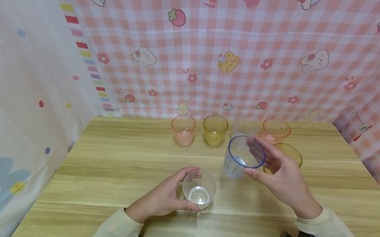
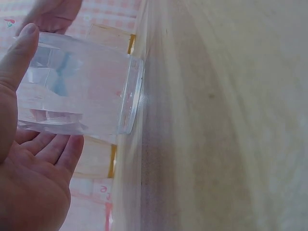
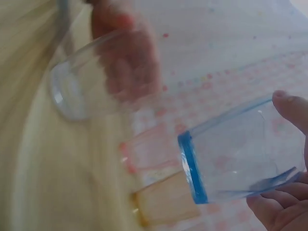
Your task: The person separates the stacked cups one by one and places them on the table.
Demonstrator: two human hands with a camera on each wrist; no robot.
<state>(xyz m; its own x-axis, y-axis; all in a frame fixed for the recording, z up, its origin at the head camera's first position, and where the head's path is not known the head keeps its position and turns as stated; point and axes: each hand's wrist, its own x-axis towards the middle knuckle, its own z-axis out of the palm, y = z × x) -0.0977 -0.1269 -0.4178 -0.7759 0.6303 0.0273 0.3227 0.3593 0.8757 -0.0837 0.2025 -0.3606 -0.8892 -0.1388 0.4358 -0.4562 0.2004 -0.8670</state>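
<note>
My left hand [image 1: 161,200] grips a clear plastic cup [image 1: 199,193] from its left side, thumb at the front and fingers round the back. The cup stands mouth up, its base right at the tabletop in the left wrist view. My right hand [image 1: 284,176] holds a blue-tinted cup [image 1: 233,162] between thumb and fingers near its dark blue rim. In the right wrist view this blue cup's thick base [image 3: 192,168] hangs clear of the table, to the right of the clear cup.
Along the back of the wooden table [image 1: 116,163] stand a pink cup [image 1: 183,134], a yellow cup [image 1: 215,133], a pale clear cup [image 1: 245,125] and a red-rimmed cup [image 1: 276,129]. An amber cup [image 1: 290,153] is partly hidden behind my right hand. A checked cloth [image 1: 200,55] hangs behind.
</note>
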